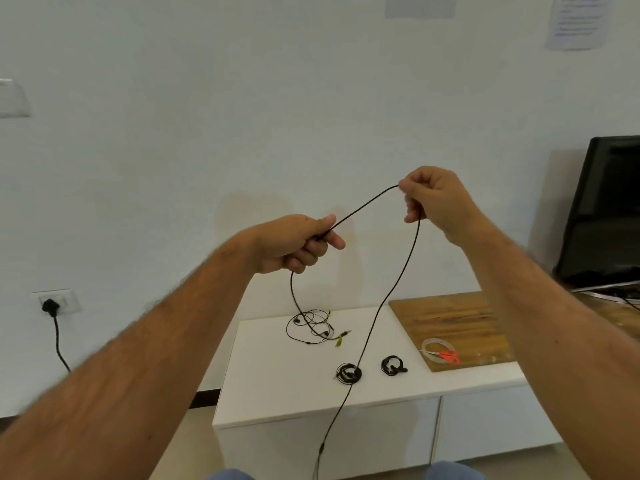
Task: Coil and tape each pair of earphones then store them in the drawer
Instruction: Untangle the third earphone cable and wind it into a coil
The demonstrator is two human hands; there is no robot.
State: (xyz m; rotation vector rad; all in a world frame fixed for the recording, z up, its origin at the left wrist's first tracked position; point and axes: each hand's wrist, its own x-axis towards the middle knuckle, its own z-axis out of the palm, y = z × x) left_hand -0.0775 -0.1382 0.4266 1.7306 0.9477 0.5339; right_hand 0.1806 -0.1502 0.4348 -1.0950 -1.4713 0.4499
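head view, earphone cable (363, 206) stretched between left hand (298, 242), right hand (434, 199)

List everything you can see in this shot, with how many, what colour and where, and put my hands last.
held earphone cable: 1, black, strung between both hands, hanging down past the cabinet front
coiled earphones: 2, black, on the cabinet top near its front edge
loose earphones: 1 tangle, black with yellow-green bits, further back on the cabinet top
cabinet: 1, white
wooden board: 1, brown, right part of the cabinet top
tape roll: 1, clear, on the board
scissors: 1, orange handles, on the board
monitor: 1, black, far right
wall plug: 1, black, lower left wall
left hand: grips the cable
right hand: pinches the cable
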